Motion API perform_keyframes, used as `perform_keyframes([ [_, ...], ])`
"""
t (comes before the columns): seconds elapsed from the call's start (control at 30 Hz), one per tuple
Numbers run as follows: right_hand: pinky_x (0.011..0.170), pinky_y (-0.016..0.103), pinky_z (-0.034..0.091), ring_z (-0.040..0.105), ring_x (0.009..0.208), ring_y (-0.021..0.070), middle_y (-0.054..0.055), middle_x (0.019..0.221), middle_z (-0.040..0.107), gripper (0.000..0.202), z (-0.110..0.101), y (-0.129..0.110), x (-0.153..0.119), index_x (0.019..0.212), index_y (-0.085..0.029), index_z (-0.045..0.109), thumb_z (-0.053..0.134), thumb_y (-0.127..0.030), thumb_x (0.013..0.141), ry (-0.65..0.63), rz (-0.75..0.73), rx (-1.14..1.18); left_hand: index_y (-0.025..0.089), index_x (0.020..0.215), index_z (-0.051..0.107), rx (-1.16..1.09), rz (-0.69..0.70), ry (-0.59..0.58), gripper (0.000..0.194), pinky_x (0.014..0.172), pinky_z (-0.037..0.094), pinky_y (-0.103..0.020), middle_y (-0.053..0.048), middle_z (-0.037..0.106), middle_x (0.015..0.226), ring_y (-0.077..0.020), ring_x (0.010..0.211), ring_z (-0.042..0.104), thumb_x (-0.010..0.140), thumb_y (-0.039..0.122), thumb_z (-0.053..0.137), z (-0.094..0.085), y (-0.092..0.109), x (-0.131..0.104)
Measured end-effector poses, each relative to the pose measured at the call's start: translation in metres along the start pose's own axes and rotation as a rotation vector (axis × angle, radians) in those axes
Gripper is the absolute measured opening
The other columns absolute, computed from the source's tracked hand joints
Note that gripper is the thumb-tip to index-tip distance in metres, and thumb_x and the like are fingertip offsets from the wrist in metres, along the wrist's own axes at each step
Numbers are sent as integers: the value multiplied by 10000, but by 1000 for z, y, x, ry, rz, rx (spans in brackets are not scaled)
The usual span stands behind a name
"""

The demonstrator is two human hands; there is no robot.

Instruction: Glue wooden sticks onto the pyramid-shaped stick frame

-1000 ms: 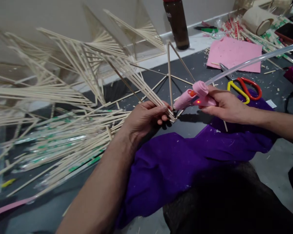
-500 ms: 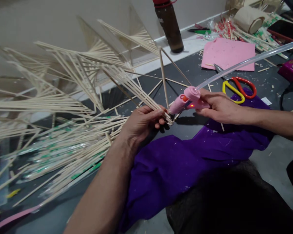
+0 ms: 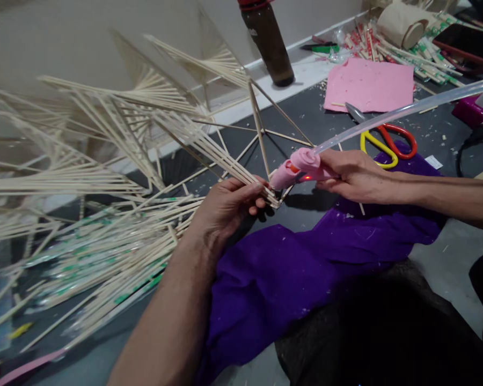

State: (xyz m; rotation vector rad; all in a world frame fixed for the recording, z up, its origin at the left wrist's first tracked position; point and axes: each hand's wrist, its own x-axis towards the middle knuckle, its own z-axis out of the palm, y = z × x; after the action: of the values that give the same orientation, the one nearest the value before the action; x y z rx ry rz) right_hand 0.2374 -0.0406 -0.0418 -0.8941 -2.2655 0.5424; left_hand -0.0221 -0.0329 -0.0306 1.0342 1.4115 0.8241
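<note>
My left hand (image 3: 237,201) pinches the lower ends of a fan of thin wooden sticks (image 3: 217,153), part of a stick frame whose other legs rise behind it. In my right hand (image 3: 346,174) is a pink glue gun (image 3: 292,171) with a small red light lit. Its nozzle is against or very near the stick ends beside my left fingertips; the exact contact is hidden. A long clear glue stick (image 3: 386,115) runs out of the gun's back to the upper right.
Twisted stick structures (image 3: 116,96) and wrapped chopsticks (image 3: 116,246) lie on the left. A dark bottle (image 3: 269,45) stands behind. Scissors (image 3: 390,145), a pink sheet (image 3: 370,86), a purple cloth (image 3: 273,284) and a phone (image 3: 465,45) are also around.
The whole view has shifted slightly, so most things appear a little further left. The glue gun's nozzle sits slightly lower and closer to my left fingertips. Both hands keep their holds.
</note>
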Motion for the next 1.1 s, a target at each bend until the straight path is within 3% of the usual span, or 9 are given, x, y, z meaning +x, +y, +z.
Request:
perform_keyframes([
  [0.3,615,256,328,526,685,129,26,852,633,188,-2,-3,1,988,-164,543,526,-137,802,-24,-24,-13,186,676,700,-25,-16,22,91,353,386,-125,-12,643,596,-72,460,519,650,110,743,2,2,-2],
  [0.57,650,267,373,562,744,147,35,895,645,227,-1,0,0,1030,-175,556,516,-166,807,10,-17,1,175,660,709,-48,-18,13,87,342,393,-113,-14,645,591,-65,443,519,661,96,743,1,0,0],
  [0.87,624,235,344,534,699,118,7,843,624,226,-1,-2,2,1032,-157,554,528,-151,807,-42,-11,17,150,689,703,-50,-32,16,84,342,402,-106,0,641,560,-65,430,541,677,68,716,2,2,-3],
  [1.1,691,252,396,548,766,132,23,883,615,300,-1,0,1,1106,-140,545,510,-134,809,13,-11,1,150,673,709,-61,-22,-2,77,342,409,-106,-9,647,570,-66,432,540,681,75,720,0,0,0],
])
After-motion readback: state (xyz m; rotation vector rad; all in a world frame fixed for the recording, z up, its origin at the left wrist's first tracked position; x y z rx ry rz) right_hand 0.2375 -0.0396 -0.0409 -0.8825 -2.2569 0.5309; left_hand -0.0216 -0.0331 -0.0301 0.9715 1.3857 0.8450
